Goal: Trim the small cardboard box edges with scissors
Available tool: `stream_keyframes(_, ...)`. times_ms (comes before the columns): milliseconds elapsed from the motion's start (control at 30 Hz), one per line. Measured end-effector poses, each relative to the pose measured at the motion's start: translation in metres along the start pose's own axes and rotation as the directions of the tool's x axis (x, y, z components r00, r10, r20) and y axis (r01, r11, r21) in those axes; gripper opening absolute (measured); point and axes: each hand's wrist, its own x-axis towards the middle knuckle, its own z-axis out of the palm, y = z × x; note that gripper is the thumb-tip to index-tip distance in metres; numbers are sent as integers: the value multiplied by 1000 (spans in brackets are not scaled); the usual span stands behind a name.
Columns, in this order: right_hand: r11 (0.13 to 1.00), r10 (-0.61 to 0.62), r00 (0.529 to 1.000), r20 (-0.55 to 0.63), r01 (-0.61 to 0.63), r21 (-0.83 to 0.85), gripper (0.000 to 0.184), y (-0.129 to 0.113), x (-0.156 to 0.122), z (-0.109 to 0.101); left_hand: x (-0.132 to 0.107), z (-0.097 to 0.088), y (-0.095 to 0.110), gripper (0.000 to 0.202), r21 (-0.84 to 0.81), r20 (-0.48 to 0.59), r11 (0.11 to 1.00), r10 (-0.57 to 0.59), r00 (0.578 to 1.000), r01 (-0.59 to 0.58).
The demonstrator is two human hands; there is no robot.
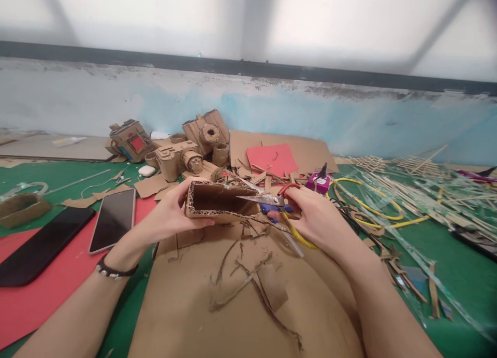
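My left hand (184, 208) is closed around the left end of an open cardboard box (221, 216), whose hollow side faces up toward me. In my right hand (306, 213) is a pair of scissors (274, 199) with red and yellow on the handles. Its blades are parted and reach to the right end of the box's rim. Something blue is partly hidden beneath the scissors. Below the box, a large cardboard sheet (186, 306) carries thin torn cardboard strips (267, 298).
Two phones (112, 218) lie on red paper (58, 301) at left. Cardboard camera models (176, 158) stand behind the box. A purple box (317, 182), a yellow cord (373, 205) and many thin sticks (419, 192) are at right. A wall (272, 109) closes the back.
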Motion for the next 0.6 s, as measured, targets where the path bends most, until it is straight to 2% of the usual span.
stream_keyframes(200, 992, 21, 999, -28, -24, -127, 54, 3, 2, 2, 1, -7, 7, 67, 18, -21, 1000, 3, 1000, -3)
stream_keyframes(433, 994, -93, 995, -30, 91, -60, 50, -6, 3, -3, -3, -15, 16, 61, -52, 83, 998, -27, 996, 31)
stream_keyframes(600, 988, -20, 999, -48, 13, -151, 51, -4, -4, -3, -4, -18, 19, 57, -30, 89, 999, -36, 995, 39)
